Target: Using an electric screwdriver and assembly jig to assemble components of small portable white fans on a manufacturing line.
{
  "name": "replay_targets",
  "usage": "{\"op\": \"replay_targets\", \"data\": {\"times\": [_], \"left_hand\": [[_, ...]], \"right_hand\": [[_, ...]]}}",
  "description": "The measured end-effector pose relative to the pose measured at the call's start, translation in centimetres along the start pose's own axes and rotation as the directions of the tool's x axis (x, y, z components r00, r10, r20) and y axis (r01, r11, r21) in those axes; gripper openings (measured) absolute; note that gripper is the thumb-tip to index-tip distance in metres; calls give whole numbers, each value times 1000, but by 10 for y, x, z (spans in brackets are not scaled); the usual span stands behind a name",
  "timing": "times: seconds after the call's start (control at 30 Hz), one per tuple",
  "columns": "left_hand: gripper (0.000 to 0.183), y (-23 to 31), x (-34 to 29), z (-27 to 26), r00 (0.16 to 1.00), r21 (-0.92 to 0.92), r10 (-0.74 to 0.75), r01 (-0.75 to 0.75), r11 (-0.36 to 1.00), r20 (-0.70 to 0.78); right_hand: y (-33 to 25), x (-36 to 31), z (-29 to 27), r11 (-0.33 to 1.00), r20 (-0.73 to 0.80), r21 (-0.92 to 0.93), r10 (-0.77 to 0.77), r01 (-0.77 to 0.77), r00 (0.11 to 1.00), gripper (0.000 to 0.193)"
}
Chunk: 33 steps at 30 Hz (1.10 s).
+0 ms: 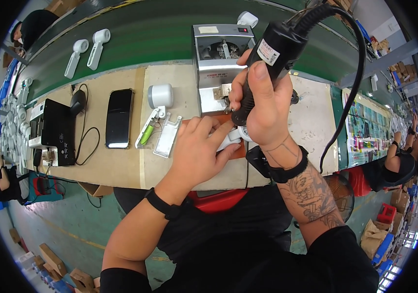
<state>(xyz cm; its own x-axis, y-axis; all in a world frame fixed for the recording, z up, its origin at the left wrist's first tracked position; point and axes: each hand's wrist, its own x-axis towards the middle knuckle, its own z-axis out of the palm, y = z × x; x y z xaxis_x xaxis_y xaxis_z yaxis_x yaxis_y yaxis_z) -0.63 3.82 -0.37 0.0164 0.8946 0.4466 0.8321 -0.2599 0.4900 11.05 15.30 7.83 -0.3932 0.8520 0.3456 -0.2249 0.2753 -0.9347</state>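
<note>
My right hand (272,110) is wrapped round a black corded electric screwdriver (280,46), which points down at the work. Its tip is hidden behind my hand. Under it, my left hand (197,146) presses a white handheld fan (229,140) against an orange mat (240,153); the fingers cover much of the fan. Just left of that hand lie a loose white handle cover (168,138) and an opened fan with a green battery (146,135) and thin wires. That fan's round white head (161,95) points away from me.
A silver screw feeder (219,80) stands behind my hands. To the left are a phone (119,117) and a black box (57,132) with a cable. White fans (98,49) lie on the green conveyor (145,39). The screwdriver's black cord (353,102) loops down at the right. Other people sit on both sides.
</note>
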Motion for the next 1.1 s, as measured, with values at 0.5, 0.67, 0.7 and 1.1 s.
{"op": "replay_targets", "data": {"times": [0.5,0.67,0.7,1.1], "left_hand": [[47,13,11,-6,999,3,-7,7,1000,53],[47,32,21,-6,996,36,10,-13,999,83],[47,35,21,-7,995,54,-1,-5,999,96],[29,55,18,30,979,32,123,-130,991,162]], "right_hand": [[10,-31,-22,977,26,211,-42,36,999,90],[5,-28,-40,914,-13,402,52,-43,999,85],[2,-30,-41,907,-15,418,67,-55,998,85],[-13,-37,-77,945,-46,157,-283,287,958,64]]}}
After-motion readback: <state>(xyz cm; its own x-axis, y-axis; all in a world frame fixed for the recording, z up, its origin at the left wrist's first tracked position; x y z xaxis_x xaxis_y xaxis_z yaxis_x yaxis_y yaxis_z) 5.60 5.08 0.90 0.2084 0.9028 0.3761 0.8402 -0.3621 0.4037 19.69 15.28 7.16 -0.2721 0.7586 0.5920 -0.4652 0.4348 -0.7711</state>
